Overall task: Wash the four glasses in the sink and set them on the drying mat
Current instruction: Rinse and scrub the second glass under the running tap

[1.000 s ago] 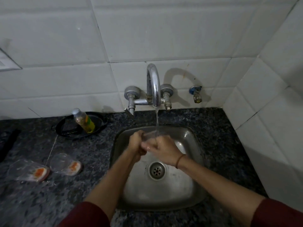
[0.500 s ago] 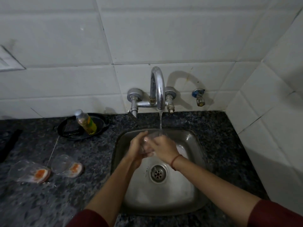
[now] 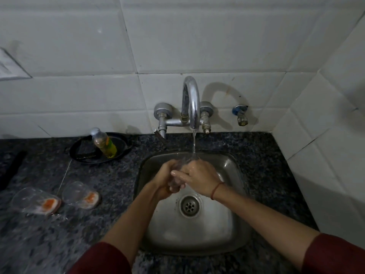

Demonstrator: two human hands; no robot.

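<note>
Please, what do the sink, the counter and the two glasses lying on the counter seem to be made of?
Sink: probably stainless steel, matt grey with soft reflections. Counter: dark speckled stone, perhaps polished granite. Left glass and right glass: transparent, counter visible through them; glass or clear plastic, cannot tell.

The square steel sink basin (image 3: 197,234) has a brushed, dull, wet finish, and the curved chrome tap (image 3: 190,99) is mirror-polished. The dark speckled stone countertop (image 3: 98,224) looks smooth. The white ceramic wall tiles (image 3: 197,36) are glazed and glossy. The outer clear glass tumbler (image 3: 35,200) and the inner clear glass tumbler (image 3: 79,194), near the countertop's left edge, are transparent. So is the small plastic bottle (image 3: 103,143) at its back edge.
</note>
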